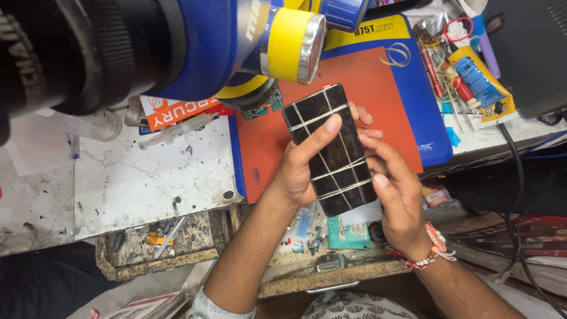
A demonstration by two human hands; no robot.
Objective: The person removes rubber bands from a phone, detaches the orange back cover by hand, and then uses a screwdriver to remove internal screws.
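Note:
I hold a black smartphone (331,150) in both hands above an orange work mat (366,82). Several pale rubber bands cross its dark glass lengthwise and sideways. My left hand (304,162) grips its left edge, thumb lying across the screen near the top. My right hand (396,189) holds the right edge and lower corner, fingers curled behind it; beaded bracelets circle that wrist. A small green circuit board (263,106) lies on the mat just beyond the phone's top end.
A large blue and yellow microscope head (236,41) hangs over the bench's upper left. A syringe (177,130) lies on the stained white top. Tools and glue tubes (466,71) crowd the right. An open drawer (319,260) with small parts sits below my hands.

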